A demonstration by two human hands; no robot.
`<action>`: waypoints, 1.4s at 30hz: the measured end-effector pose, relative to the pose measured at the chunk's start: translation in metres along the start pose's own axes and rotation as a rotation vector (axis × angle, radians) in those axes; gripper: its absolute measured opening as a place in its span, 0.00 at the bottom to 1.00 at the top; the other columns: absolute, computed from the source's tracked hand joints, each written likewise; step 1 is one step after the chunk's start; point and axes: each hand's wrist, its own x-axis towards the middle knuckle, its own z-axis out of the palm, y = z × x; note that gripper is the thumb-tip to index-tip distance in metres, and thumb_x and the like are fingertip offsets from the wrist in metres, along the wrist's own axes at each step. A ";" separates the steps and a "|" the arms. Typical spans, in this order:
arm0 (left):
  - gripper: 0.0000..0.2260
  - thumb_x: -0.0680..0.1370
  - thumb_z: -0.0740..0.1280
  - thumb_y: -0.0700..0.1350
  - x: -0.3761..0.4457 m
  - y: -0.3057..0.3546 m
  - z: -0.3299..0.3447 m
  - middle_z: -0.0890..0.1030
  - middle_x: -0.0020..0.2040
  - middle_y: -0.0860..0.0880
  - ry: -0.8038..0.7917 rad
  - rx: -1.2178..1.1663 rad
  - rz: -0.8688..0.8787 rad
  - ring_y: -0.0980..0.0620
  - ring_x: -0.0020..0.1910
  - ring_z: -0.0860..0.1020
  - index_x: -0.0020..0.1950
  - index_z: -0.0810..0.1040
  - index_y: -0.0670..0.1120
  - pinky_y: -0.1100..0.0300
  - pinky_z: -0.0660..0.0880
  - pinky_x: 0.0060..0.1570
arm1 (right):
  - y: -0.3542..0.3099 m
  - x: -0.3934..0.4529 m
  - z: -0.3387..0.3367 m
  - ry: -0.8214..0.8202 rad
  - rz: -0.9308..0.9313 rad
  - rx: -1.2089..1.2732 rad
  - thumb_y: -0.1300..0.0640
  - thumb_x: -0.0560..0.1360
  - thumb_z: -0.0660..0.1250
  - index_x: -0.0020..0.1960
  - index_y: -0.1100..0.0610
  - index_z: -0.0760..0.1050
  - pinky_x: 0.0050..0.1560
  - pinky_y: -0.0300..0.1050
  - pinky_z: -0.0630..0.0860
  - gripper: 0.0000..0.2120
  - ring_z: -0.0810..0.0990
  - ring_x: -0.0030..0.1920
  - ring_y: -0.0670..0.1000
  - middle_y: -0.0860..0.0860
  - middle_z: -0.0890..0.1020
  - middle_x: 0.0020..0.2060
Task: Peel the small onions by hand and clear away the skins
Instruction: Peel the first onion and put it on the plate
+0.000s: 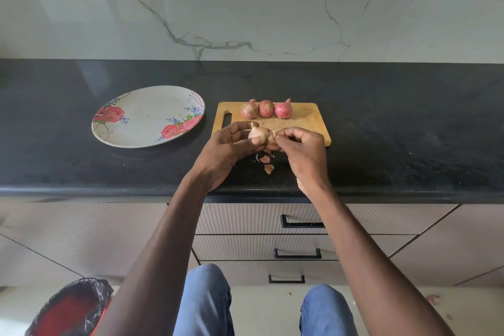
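Observation:
My left hand [226, 150] grips a small pale onion [259, 135] just above the near edge of the wooden cutting board [305, 120]. My right hand [302, 150] pinches the skin at the onion's right end. Three unpeeled pinkish-red onions [266, 108] stand in a row at the board's far edge. Several torn bits of onion skin [267, 163] lie on the black counter below my hands.
A flowered oval plate [147, 117] sits on the black counter [409, 131] left of the board. A red bin with a black liner [68, 308] stands on the floor at lower left. Drawers with black handles [302, 224] are below the counter edge. Skin scraps [432, 299] lie on the floor.

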 end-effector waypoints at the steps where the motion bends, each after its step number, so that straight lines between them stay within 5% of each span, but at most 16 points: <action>1: 0.19 0.74 0.72 0.35 0.000 0.000 0.000 0.82 0.60 0.37 0.011 -0.001 -0.002 0.39 0.61 0.81 0.64 0.76 0.38 0.49 0.78 0.63 | -0.001 0.000 0.000 -0.015 0.009 0.021 0.70 0.75 0.71 0.42 0.61 0.83 0.41 0.38 0.80 0.06 0.86 0.37 0.49 0.50 0.86 0.33; 7: 0.14 0.78 0.67 0.30 -0.001 0.002 0.001 0.82 0.51 0.43 0.028 -0.002 0.016 0.46 0.50 0.83 0.63 0.76 0.39 0.53 0.82 0.53 | -0.005 0.001 -0.004 0.040 0.069 0.210 0.71 0.75 0.70 0.41 0.63 0.82 0.45 0.41 0.81 0.06 0.85 0.37 0.52 0.54 0.85 0.33; 12: 0.15 0.76 0.67 0.33 -0.001 0.003 0.000 0.81 0.56 0.39 0.007 -0.075 0.005 0.45 0.52 0.81 0.63 0.75 0.36 0.55 0.82 0.53 | -0.005 0.001 -0.009 0.062 0.095 0.327 0.72 0.75 0.68 0.39 0.65 0.81 0.46 0.43 0.82 0.08 0.84 0.36 0.54 0.55 0.84 0.32; 17: 0.14 0.77 0.68 0.33 0.000 0.002 -0.002 0.82 0.56 0.39 -0.012 -0.097 -0.002 0.45 0.53 0.81 0.63 0.76 0.36 0.55 0.81 0.54 | -0.004 -0.002 -0.004 -0.038 0.033 0.157 0.70 0.75 0.69 0.40 0.65 0.81 0.43 0.43 0.82 0.07 0.84 0.34 0.52 0.52 0.84 0.32; 22: 0.18 0.72 0.71 0.35 -0.002 0.003 0.000 0.81 0.57 0.40 0.011 -0.101 0.015 0.44 0.56 0.81 0.62 0.76 0.38 0.53 0.79 0.55 | 0.001 0.003 -0.003 0.010 0.060 0.105 0.62 0.76 0.70 0.42 0.64 0.81 0.42 0.53 0.81 0.06 0.85 0.36 0.58 0.57 0.85 0.37; 26: 0.18 0.76 0.68 0.33 0.000 0.001 -0.004 0.81 0.56 0.39 -0.027 -0.109 0.015 0.43 0.56 0.81 0.66 0.74 0.37 0.50 0.80 0.58 | 0.004 0.003 -0.001 -0.150 0.004 -0.009 0.55 0.75 0.76 0.57 0.55 0.81 0.49 0.44 0.82 0.13 0.86 0.49 0.50 0.51 0.87 0.48; 32: 0.19 0.72 0.75 0.35 0.000 0.003 0.001 0.83 0.54 0.41 0.004 -0.039 -0.009 0.42 0.56 0.82 0.61 0.77 0.38 0.48 0.78 0.63 | 0.008 0.002 -0.002 -0.122 -0.092 -0.050 0.65 0.73 0.75 0.46 0.57 0.83 0.46 0.37 0.79 0.05 0.85 0.43 0.44 0.47 0.86 0.40; 42: 0.21 0.73 0.71 0.34 -0.003 0.007 0.007 0.84 0.53 0.42 0.035 -0.115 -0.026 0.48 0.52 0.84 0.65 0.75 0.40 0.53 0.81 0.57 | 0.007 0.002 -0.001 -0.103 -0.075 -0.008 0.68 0.72 0.75 0.45 0.60 0.83 0.45 0.37 0.78 0.05 0.84 0.42 0.46 0.50 0.86 0.39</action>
